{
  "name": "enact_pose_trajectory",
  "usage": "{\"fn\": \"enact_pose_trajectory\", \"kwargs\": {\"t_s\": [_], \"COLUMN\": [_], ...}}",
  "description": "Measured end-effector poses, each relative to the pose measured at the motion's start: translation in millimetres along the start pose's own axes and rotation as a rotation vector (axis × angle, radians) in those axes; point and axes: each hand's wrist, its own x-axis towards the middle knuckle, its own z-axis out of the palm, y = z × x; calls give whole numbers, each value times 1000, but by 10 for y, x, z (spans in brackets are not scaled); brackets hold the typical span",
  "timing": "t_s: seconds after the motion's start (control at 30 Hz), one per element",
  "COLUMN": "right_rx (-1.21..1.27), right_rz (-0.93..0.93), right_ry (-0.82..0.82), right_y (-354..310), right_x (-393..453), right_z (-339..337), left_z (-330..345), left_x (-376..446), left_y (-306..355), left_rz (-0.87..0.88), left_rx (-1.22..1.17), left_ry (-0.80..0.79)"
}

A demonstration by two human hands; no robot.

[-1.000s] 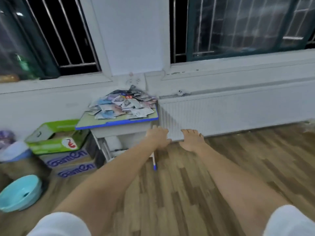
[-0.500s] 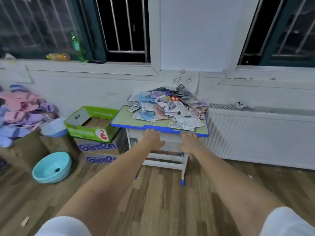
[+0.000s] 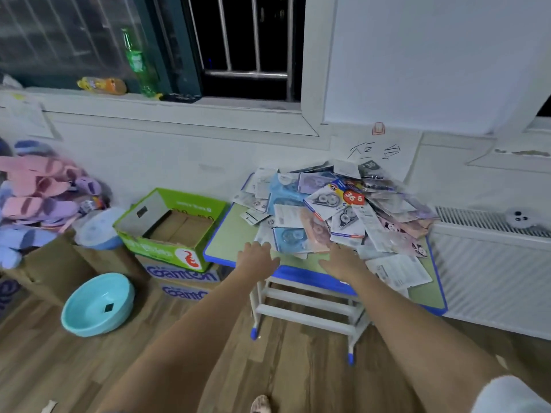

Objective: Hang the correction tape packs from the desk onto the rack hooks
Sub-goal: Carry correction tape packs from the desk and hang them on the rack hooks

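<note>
Both hands over desk (image 3: pixel 229 239), holding nothing.
Left hand (image 3: pixel 258 257) and right hand (image 3: pixel 343 260) flat, fingers straight, at correction tape packs (image 3: pixel 337 210) pile. Green box (image 3: pixel 170 225) holds cardboard; fingertips hard to resolve.

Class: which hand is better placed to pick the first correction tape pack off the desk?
Probably the right hand: its open fingers already reach the near edge of the heap of carded correction tape packs. The left hand hovers mostly over bare green, blue-edged desk top.

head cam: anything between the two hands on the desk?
In the head view, between the left hand and right hand lies the pack pile's near edge, a blue pack foremost, then bare green desk top.
</note>
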Motion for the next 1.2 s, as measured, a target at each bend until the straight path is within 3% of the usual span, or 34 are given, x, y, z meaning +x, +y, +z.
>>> {"fn": "enact_pose_trajectory", "kwargs": {"t_s": [0.23,0.43,0.7,0.93,1.07,1.2], "right_rx": [244,511,683,815,869,846], "right_rz": [241,505,537,627,812,805], "right_ry": [41,203,398,381,293,232], "right_y": [-103,-187,-296,-284,-243,-246], "right_x": [910,1233,1195,1188,1283,1339], "right_z": [118,348,648,632,487,441], "left_z": [21,49,199,157,108,69], "left_x": [1002,1499,1635,1558,1511,1501], "left_y": [-205,-142,-73,-180,-286,-367], "left_rz": [59,55,-23,-43,-66,-96], "left_rx": [-106,-341,-506,-574,-589,-632], "left_ry": [-53,-91,-124,-126,-163,-197]}}
